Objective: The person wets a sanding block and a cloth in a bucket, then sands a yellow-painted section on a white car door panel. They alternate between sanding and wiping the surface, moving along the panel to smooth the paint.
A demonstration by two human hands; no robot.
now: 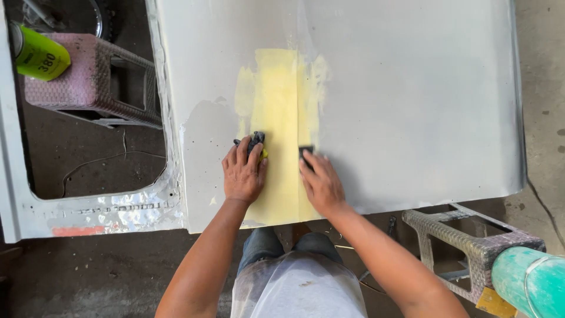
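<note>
Both hands flat on yellow filler patch [281, 135], grey car panel [412, 100].
Left hand [243, 174] grips dark sanding pad [255, 143] at 12 o'clock; right hand [321, 184] presses black block [306, 151], fingers extended.

grey car panel [412, 100] rests on metal stands [471, 241], yellow filler [281, 118] spread on it.

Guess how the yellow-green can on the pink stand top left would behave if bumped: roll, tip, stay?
The yellow-green can looks cylindrical and seems to lie on its side, so it would probably roll. It rests near the edge of the pink stand, so a nudge might send it off. Its weight cannot be judged from here.
</note>
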